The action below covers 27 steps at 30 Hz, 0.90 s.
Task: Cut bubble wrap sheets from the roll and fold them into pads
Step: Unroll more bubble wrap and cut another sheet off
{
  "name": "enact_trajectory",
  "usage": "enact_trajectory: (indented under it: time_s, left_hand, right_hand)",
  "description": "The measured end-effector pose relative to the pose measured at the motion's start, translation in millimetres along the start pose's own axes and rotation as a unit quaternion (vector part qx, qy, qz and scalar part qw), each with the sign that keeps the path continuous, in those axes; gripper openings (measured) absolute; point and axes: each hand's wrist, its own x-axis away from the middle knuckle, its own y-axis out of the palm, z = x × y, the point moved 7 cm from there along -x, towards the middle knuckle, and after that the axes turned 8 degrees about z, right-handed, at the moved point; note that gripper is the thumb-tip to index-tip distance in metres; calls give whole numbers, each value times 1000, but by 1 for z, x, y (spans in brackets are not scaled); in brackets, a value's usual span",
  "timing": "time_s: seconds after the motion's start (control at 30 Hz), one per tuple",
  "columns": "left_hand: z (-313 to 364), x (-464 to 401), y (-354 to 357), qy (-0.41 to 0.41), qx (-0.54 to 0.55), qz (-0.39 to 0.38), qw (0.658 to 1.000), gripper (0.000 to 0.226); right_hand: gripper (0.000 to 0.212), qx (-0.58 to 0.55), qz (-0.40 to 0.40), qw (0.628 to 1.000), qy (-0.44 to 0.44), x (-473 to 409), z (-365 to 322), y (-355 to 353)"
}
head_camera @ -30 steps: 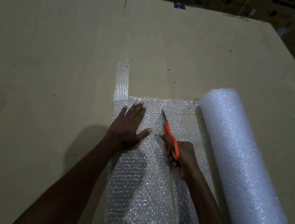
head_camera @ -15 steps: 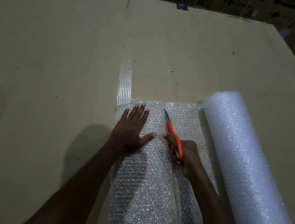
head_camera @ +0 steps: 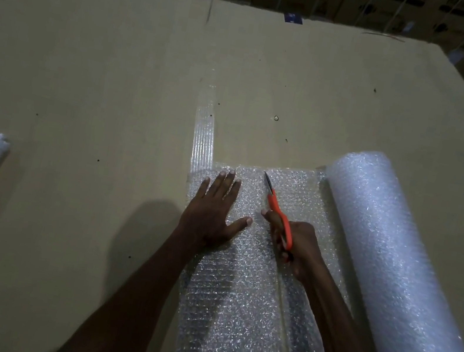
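Left hand [head_camera: 213, 213] fingers straight, together, thumb spread, pressed flat on bubble wrap sheet [head_camera: 237, 294]. Right hand [head_camera: 296, 246] fingers curled round orange scissors [head_camera: 278, 212], blades just right of left fingertips, near sheet's far edge. Bubble wrap roll [head_camera: 397, 267] right of right hand. Bare cardboard surface [head_camera: 87, 72] beyond fingertips, leftward.

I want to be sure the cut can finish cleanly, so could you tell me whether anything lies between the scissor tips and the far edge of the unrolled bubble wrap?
Nothing visible does. The orange-handled scissors, gripped by the right hand, point at the far edge of the clear unrolled bubble wrap sheet, with only bare wrap ahead. The left hand presses flat to the left of the cut line, and the white bubble wrap roll lies to the right.
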Motion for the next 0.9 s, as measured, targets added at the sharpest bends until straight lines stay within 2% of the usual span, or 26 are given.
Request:
enact_trajectory:
  time_s: [0.53, 0.9]
  left_hand:
    - [0, 1, 1, -6, -7, -10, 1000, 93]
    - [-1, 0, 1, -4, -10, -13, 1000, 94]
  right_hand:
    - [35, -16, 6, 1000, 2, -13, -4, 8]
    - [36, -2, 15, 1000, 3, -21, -7, 12]
